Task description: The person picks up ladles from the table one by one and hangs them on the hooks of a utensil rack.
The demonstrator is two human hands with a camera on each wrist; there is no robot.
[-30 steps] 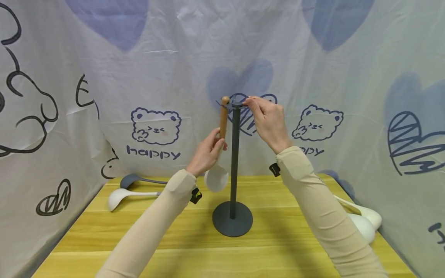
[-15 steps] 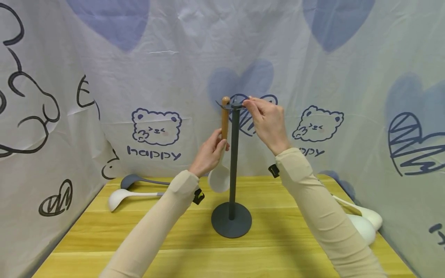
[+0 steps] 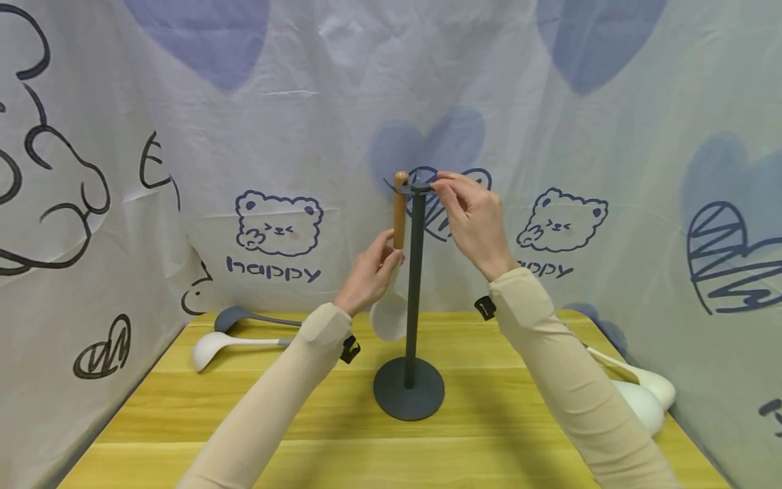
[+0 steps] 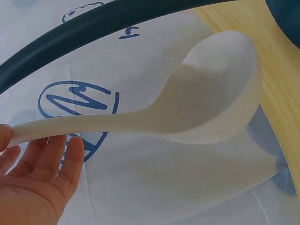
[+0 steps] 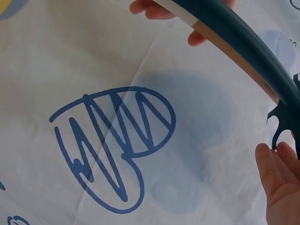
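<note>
A white ladle (image 4: 220,93) with a wooden handle (image 3: 399,221) hangs nearly upright, bowl down, just left of the dark utensil stand (image 3: 414,285). Its knobbed top is up against the stand's hooked top, though whether it is caught there I cannot tell. My left hand (image 3: 369,272) pinches the pale stem below the wood between thumb and fingers. At the top of the stand, my right hand (image 3: 479,217) pinches a hook (image 5: 280,123) on the right side with thumb and fingertip.
A grey ladle (image 3: 232,318) and a white ladle (image 3: 210,348) lie on the wooden table (image 3: 489,441) at left. Another white ladle (image 3: 656,387) and a pale rounded utensil (image 3: 641,407) lie at right, partly behind the right sleeve. A patterned cloth (image 3: 342,122) hangs behind.
The ladle and left hand have shifted slightly right, bringing the handle and bowl closer to the pole. The right hand keeps its pinch at the stand's top.
</note>
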